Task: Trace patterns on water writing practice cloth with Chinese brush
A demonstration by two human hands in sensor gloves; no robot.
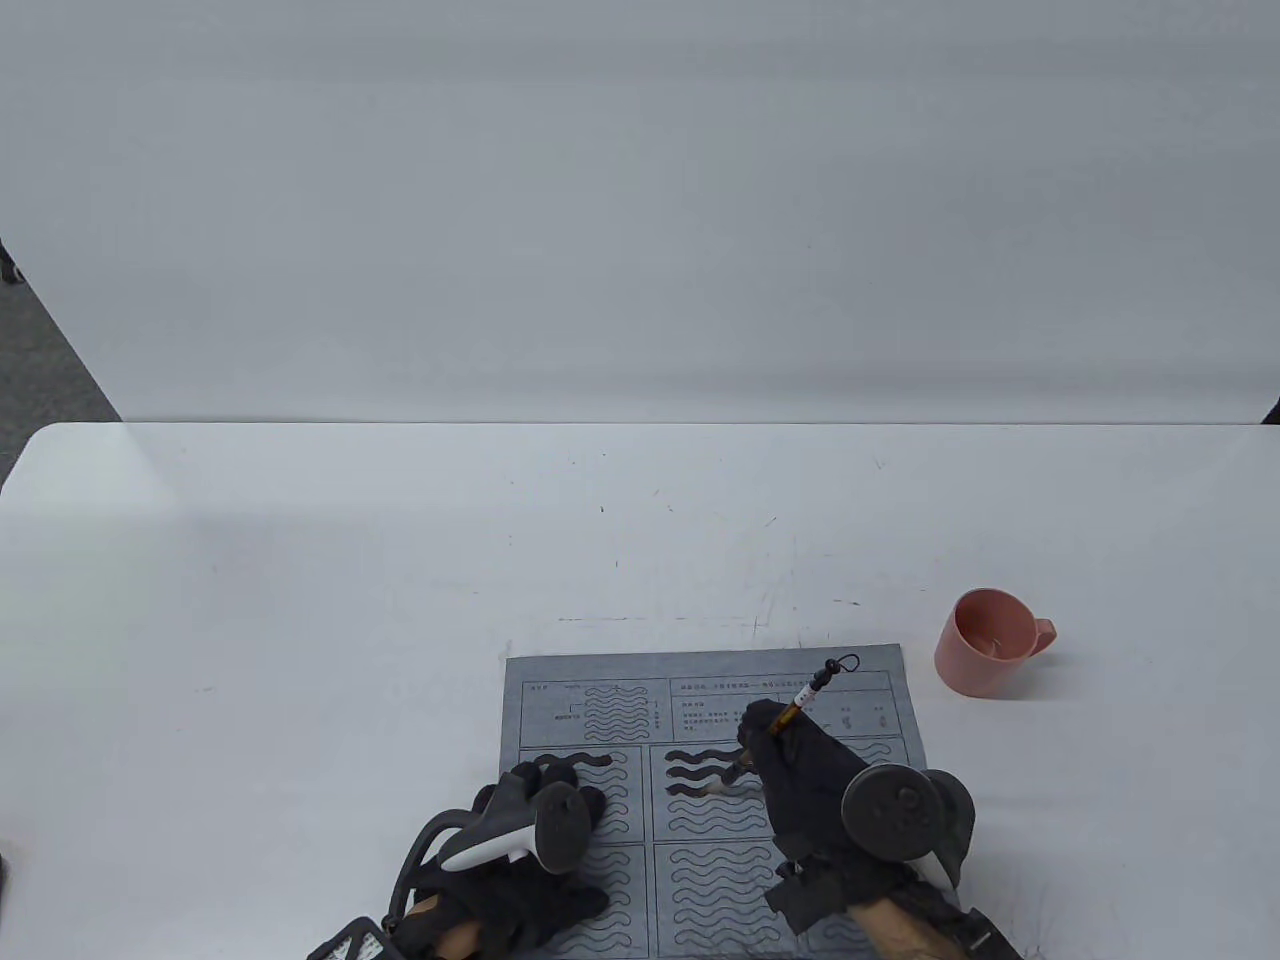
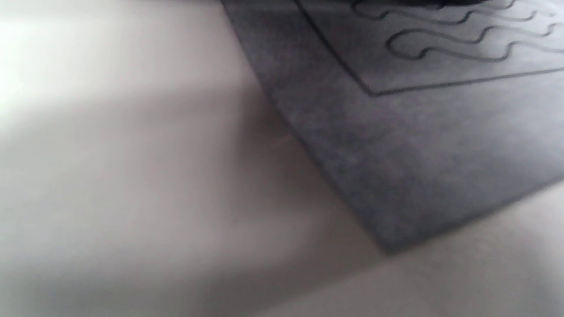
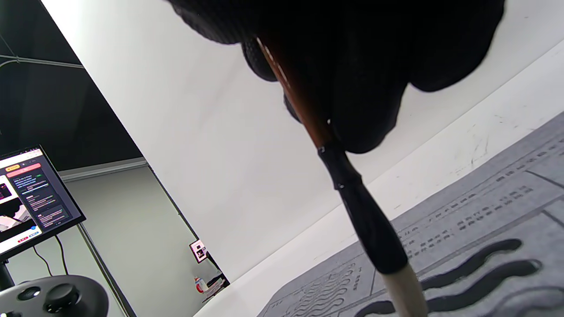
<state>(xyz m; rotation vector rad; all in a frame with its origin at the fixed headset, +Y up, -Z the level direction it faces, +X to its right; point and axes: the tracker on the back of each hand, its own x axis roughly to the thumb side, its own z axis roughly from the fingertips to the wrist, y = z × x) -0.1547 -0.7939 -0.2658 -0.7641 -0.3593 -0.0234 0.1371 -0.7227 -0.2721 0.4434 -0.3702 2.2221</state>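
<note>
The cloth (image 1: 700, 800) runs off the bottom edge; its small print is illegible.

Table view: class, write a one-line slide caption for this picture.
Right hand traces wave patterns with a brush on the grey cloth; left hand rests on it.

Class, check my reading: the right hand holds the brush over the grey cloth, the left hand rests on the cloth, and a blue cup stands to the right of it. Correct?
One detail is off: the cup is pink, not blue, as the table view shows. The rest stands: the right hand holds the brush over the grey cloth, and the left hand rests on it.
</note>
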